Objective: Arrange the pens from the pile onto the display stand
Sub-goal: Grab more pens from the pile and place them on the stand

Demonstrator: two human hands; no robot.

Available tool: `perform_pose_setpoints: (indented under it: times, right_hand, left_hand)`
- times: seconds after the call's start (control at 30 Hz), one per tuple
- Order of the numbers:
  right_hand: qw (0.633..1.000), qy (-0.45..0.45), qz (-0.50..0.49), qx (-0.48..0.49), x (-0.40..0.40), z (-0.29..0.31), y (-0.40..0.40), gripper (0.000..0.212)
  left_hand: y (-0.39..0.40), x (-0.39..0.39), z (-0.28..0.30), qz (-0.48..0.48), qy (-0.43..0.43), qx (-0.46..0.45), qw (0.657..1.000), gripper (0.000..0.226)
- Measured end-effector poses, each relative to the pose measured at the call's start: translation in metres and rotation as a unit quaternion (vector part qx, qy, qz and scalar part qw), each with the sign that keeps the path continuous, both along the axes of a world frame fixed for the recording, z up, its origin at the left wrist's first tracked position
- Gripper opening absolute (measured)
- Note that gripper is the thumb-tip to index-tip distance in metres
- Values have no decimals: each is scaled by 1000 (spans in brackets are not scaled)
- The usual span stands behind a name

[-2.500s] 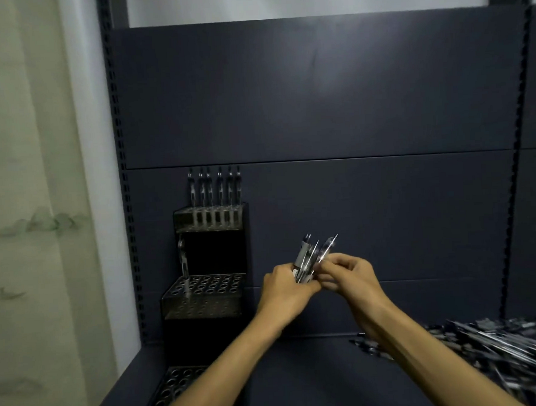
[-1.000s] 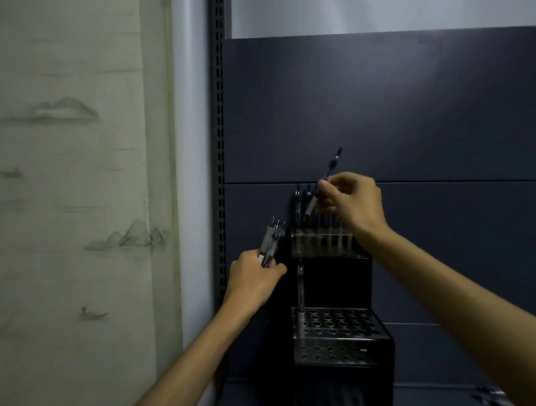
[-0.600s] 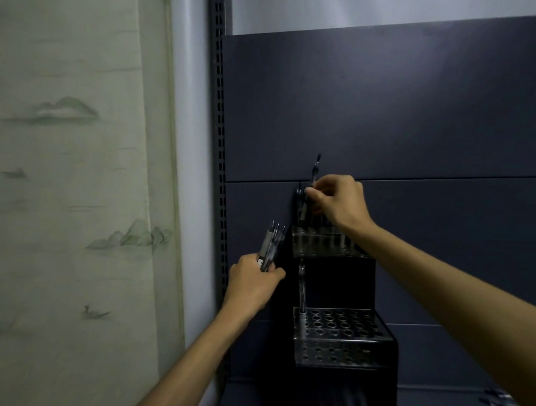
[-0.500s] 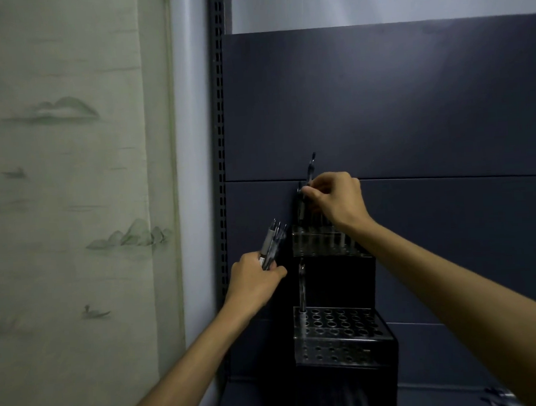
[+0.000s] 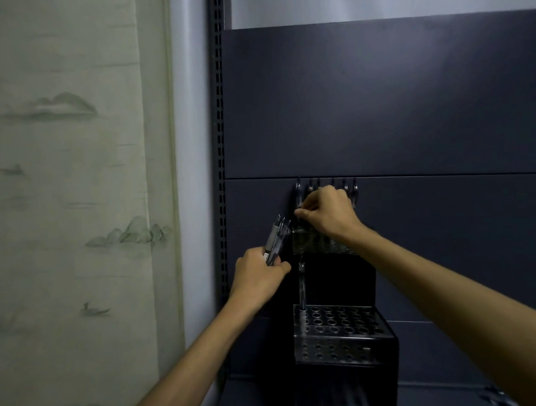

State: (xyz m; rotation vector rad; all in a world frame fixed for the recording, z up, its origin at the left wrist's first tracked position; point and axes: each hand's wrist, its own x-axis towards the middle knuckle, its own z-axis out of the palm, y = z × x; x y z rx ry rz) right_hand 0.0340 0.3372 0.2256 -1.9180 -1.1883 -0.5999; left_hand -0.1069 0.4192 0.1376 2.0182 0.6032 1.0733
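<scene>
Pen being seated (image 5: 299, 215) sits at far-left end of display stand's (image 5: 338, 332) top tier (image 5: 309, 242), w/ a row of already-placed pens (image 5: 346, 188) standing upright behind, caps just showing above the knuckles. Right hand (image 5: 326, 213) is over that tier, thumb and forefinger curled in a pinch at what looks like the pen's barrel; barrel itself mostly hidden by fingers, dim light, so depth in hole can't be read. Step in hand, by my read: drop pen straight down its hole. To do it well: keep barrel vertical, line tip w/ the open hole before pushing, ease pinch only once pen bottoms out, and lift hand straight up so neighbours' clips aren't knocked. Left hand (image 5: 259, 276) waits just left of stand, below top tier, fingers wrapped round a spare bundle of pens (image 5: 276, 238), tips angled up-right twd. tier edge; near it but whether touching, can't tell. One lone pen (image 5: 301, 286) stands in rear-left hole of middle tier (image 5: 335, 319), rest of those holes open. Stand backs onto dark shelf panel (image 5: 379, 104); slotted upright (image 5: 218, 143) at left, pale patterned wall (image 5: 73, 182) beyond. Pile (image 5: 496, 397): only a blurry bit at lower right.
</scene>
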Motion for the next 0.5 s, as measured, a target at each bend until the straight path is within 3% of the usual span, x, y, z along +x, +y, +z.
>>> perform_pose_setpoints:
  times: [0.5]
  right_hand:
    - [999, 5, -27, -33, -1, -6, -3, 26]
  left_hand:
    - [-4, 7, -1, -1, -6, -17, 1000, 36]
